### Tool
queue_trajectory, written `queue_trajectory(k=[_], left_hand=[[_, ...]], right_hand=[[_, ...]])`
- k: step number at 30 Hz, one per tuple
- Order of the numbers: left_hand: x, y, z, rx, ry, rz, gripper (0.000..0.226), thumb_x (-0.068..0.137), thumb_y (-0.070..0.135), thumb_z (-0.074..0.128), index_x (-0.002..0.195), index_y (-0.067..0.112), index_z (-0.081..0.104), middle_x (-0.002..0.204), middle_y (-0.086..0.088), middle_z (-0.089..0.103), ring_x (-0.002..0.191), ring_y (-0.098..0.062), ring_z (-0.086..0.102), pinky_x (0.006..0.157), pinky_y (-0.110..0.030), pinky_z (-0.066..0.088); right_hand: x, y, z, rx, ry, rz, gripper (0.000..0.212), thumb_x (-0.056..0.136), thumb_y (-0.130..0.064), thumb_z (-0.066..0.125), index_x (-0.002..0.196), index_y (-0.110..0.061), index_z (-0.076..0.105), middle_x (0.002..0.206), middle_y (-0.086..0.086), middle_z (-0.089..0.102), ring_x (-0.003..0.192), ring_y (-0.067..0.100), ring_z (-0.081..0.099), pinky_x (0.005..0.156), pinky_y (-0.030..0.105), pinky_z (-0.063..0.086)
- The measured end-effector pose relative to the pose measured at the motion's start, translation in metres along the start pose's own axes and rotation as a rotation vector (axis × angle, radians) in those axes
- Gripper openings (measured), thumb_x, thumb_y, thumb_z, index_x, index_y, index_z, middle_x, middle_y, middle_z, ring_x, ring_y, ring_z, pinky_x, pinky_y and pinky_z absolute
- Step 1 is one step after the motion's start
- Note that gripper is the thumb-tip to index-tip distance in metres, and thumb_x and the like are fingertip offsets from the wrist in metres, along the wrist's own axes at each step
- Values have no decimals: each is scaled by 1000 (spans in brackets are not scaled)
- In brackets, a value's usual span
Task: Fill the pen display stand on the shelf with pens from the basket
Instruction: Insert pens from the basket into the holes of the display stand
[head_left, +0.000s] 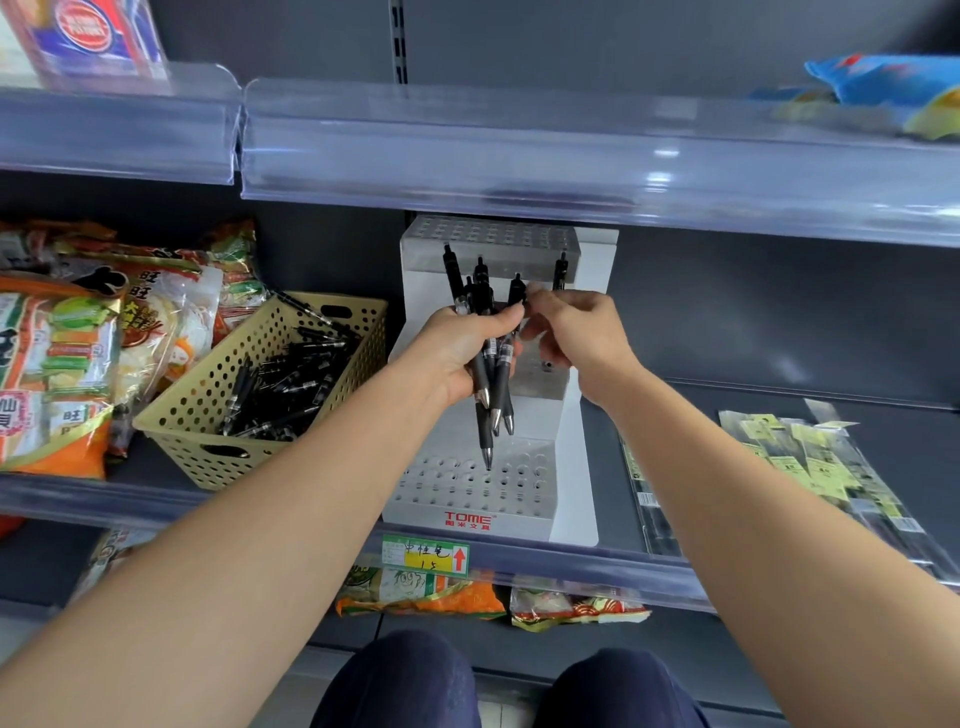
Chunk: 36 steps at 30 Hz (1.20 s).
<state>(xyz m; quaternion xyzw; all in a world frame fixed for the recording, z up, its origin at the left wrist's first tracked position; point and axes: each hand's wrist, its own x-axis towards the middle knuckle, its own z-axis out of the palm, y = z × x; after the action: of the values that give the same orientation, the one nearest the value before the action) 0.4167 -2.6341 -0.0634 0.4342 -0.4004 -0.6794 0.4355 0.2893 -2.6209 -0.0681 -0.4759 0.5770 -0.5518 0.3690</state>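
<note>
A white stepped pen display stand (519, 509), marked TOME, stands on the middle shelf with rows of holes on each tier. One black pen (560, 270) stands in its top tier. My left hand (457, 348) is shut on a bunch of black pens (491, 384), tips down, above the lowest tier. My right hand (576, 338) pinches the top of one pen in that bunch. A beige perforated basket (208, 410) to the left of the stand holds several more black pens (291, 384).
Snack bags (78, 364) crowd the shelf left of the basket. Flat packets with yellow labels (810, 467) lie right of the stand. A clear plastic shelf edge (519, 156) overhangs the stand. A price tag (426, 556) hangs below the stand.
</note>
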Motion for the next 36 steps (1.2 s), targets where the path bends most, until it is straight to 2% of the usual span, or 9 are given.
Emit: queue_trajectory(k=[2,5,10,15,21,25,28,31,36], left_hand=[[-1,0,-1,-9,-7,1,14,82,5,72,87,0,59,53,-8,62,40,-15,58,46,-23,49],[-1,0,-5,-10,-19,4,11,82,8,72,80,3,62,58,-8,64,47,-16,62,50,-25,51],[-4,-2,-12,23,-42,-26,8,83,9,71,84,7,64,64,-6,67,53,-17,64,52,-25,51],[-5,-1,-13,-8,-26,-7,6,85,8,69,85,5,64,71,-10,65,51,-17,64,48,-24,50],[-5,-2,-14,-34,79,-41,9,96,8,54,98,0,53,67,-14,64,45,-22,63,45,-30,55],[-6,-2,-15,-37,84,-53,8,98,7,51,94,1,51,69,-15,65,40,-21,61,43,-29,54],[-7,-2,-16,-34,79,-57,7,97,6,51,96,-1,52,73,-15,64,39,-20,59,42,-28,53],[-7,0,-16,-28,61,-57,9,96,6,53,100,-2,54,75,-14,63,40,-18,58,44,-28,53],[-7,2,-17,-40,71,-58,10,94,7,57,92,-3,56,75,-12,57,43,-17,59,45,-29,55]], right_hand=[[-1,-3,-1,94,-65,40,21,91,-24,62,77,-9,67,65,7,64,42,13,45,40,22,32],[-2,-3,-2,111,-122,35,13,89,-20,65,84,-10,70,70,7,65,49,13,51,44,22,33],[0,-10,-1,119,78,25,18,89,-27,67,79,-11,66,67,2,68,43,11,59,40,19,38],[-3,-13,-1,201,-115,130,6,82,-10,73,82,-9,67,71,5,68,51,13,60,45,20,43],[6,-28,-3,239,165,-22,16,85,-3,67,72,-12,64,65,4,64,53,16,57,50,22,49],[15,-25,1,149,301,-149,3,83,-10,71,84,-10,68,71,3,68,57,16,62,60,28,55],[19,-19,4,-65,414,-238,9,80,-23,72,85,-16,72,77,-2,72,72,22,68,74,38,57],[15,-15,7,-204,431,-299,10,83,-23,70,92,-18,72,79,-4,69,78,21,67,79,33,54],[14,-5,9,-318,414,-329,15,84,-19,67,98,-16,74,85,1,71,81,20,66,78,30,53]])
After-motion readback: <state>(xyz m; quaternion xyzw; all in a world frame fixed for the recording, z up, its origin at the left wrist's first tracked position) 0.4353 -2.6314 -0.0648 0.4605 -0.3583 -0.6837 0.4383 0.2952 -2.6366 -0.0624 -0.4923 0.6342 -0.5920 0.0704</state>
